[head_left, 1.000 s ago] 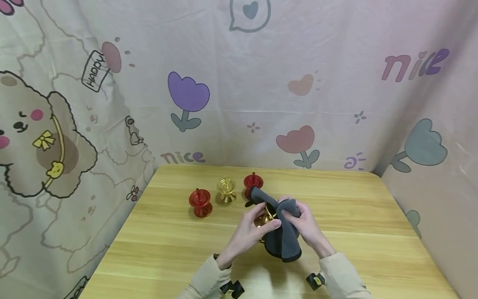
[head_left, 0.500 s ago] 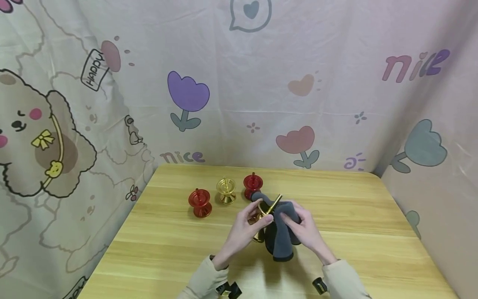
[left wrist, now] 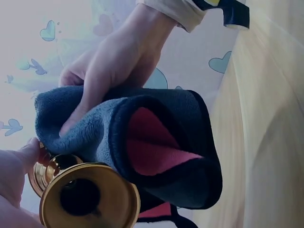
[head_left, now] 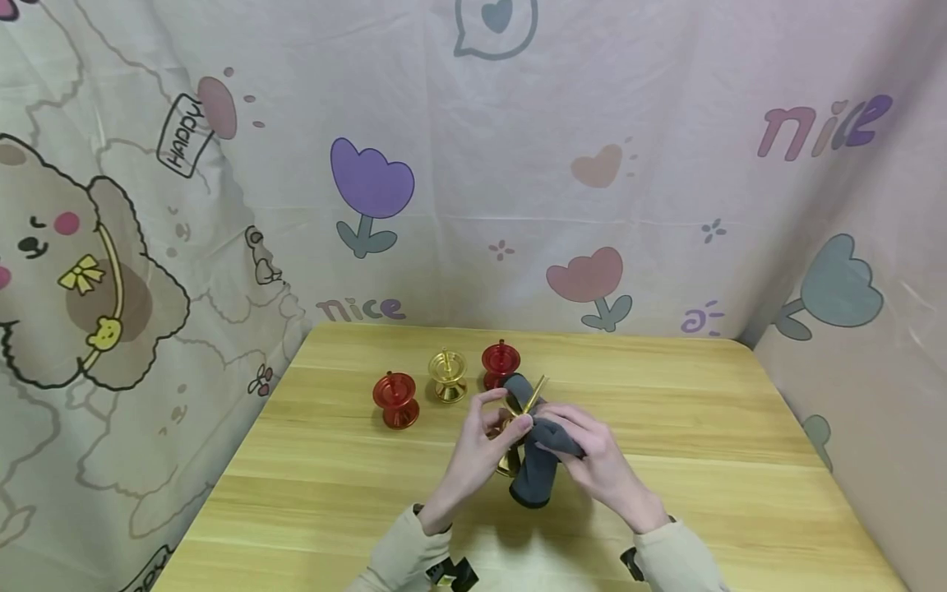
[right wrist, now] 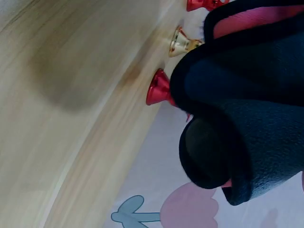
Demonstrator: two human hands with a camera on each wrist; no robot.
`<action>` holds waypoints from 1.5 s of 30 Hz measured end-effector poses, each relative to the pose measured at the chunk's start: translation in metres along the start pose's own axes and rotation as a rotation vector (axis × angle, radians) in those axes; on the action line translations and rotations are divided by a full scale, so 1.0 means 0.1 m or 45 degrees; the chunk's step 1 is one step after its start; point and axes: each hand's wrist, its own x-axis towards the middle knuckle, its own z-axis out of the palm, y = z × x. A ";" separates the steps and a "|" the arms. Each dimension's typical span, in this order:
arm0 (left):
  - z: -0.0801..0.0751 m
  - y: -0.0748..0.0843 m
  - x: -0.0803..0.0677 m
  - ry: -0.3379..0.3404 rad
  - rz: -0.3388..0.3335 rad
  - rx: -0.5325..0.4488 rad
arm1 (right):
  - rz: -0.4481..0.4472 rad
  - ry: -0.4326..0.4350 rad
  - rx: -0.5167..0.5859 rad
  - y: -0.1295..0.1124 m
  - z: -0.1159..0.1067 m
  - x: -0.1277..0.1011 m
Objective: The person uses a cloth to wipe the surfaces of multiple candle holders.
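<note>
My left hand (head_left: 473,452) holds a gold candle holder (left wrist: 116,197) tilted above the table, fingers and thumb around its upper part. In the left wrist view its hollow flared base faces the camera. A thin gold rod (head_left: 536,393) sticks up from it in the head view. My right hand (head_left: 614,464) pinches a dark grey cloth (head_left: 534,481) with black edging and a pink underside, bunched against the holder's right side. The cloth hides part of the holder, and in the right wrist view it fills the right side.
Behind my hands on the wooden table (head_left: 311,493) stand a red candle holder (head_left: 395,399), a gold one (head_left: 448,376) and another red one (head_left: 501,362), partly overlapped by the cloth. A printed curtain (head_left: 473,164) hangs behind and at both sides.
The cloth has come off the gold rod, which now shows. My right hand has shifted left and turned over, bunching the cloth closer to the holder. My left hand has moved slightly left.
</note>
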 end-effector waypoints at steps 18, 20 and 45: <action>-0.04 -0.09 -0.02 -0.205 -0.020 -0.045 | -0.195 0.258 0.075 0.26 0.07 -0.12; -0.05 -0.09 -0.06 -0.236 0.054 0.098 | -0.202 0.308 0.038 0.26 0.07 -0.12; -0.07 -0.20 -0.15 -0.229 0.387 0.314 | -0.184 0.341 0.094 0.30 0.01 -0.10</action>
